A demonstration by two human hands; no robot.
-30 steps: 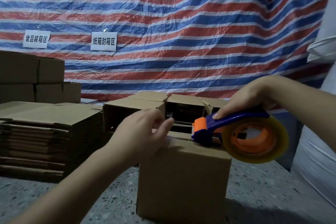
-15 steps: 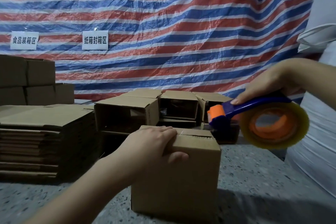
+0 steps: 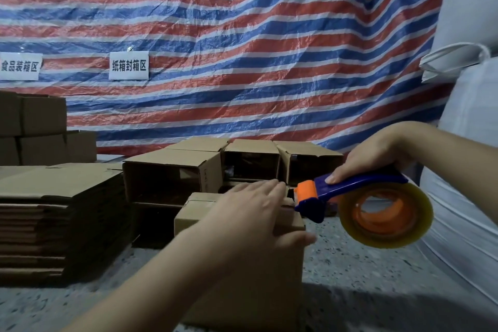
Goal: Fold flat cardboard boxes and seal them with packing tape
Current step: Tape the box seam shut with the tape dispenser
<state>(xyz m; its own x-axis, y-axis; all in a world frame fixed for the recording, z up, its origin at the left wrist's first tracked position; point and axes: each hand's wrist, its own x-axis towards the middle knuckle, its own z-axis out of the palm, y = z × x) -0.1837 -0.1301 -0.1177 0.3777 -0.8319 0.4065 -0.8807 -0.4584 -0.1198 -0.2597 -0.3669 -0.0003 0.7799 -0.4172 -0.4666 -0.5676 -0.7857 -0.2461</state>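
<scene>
While the left hand [image 3: 250, 213] is lying flat with straight fingers on top of the cardboard box [image 3: 242, 272] standing on the speckled floor [image 3: 377, 277], the right hand [image 3: 374, 159] is gripping the blue handle of the tape dispenser [image 3: 358, 202], whose orange head is hovering just beside the box's top right edge.

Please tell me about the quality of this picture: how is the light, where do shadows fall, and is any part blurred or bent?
Head view: dim, soft light; a broad shadow lies on the speckled floor right of the cardboard box; the left hand is slightly motion-blurred; the tape dispenser stays fairly sharp; the striped tarp shows faint sheen, and the wide lens bows its edges.
</scene>
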